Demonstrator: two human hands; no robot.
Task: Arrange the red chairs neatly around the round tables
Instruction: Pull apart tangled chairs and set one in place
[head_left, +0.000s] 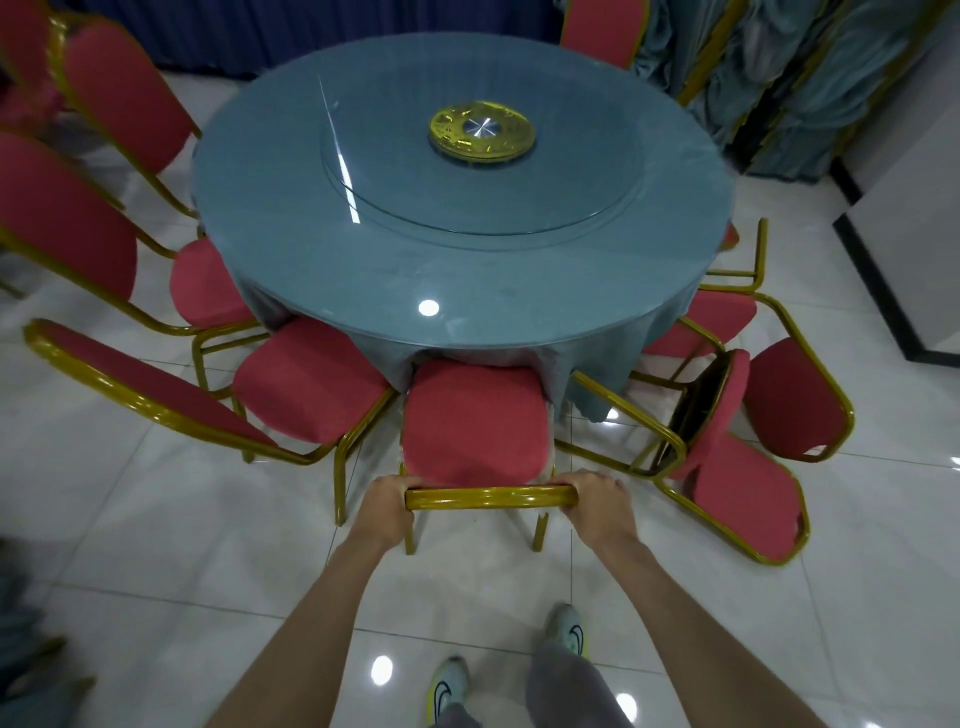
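Glossy white floor tiles (208, 597) fill the near ground, where the person's shoes (447, 691) stand just behind the work. Ahead of them both arms reach forward to one red chair (475, 421). Its gold top rail (491, 498) runs left to right across the view. The left hand (382, 501) is wrapped round the rail's left end and the right hand (597, 499) round its right end. The two hands are level and equally near, so neither leads.

The chair lies straight in front of the hands, between them and the round table (363, 270). Its seat points away from the person, with the far edge at or just under the hanging blue cloth. Any push would therefore run near to far, towards the table's middle and square to the rail.

Just left, a neighbouring chair (306, 379) is angled in with its seat close beside this one, perhaps touching. To the right, tipped chairs (737, 499) lie tangled on the floor near the held chair's right side. By my judgement they need setting upright next. Farther left, more chairs (208, 280) ring the table. A glass turntable with a gold hub (483, 130) sits at the centre of the tabletop. Beyond the far rim one more chair back (602, 31) shows.
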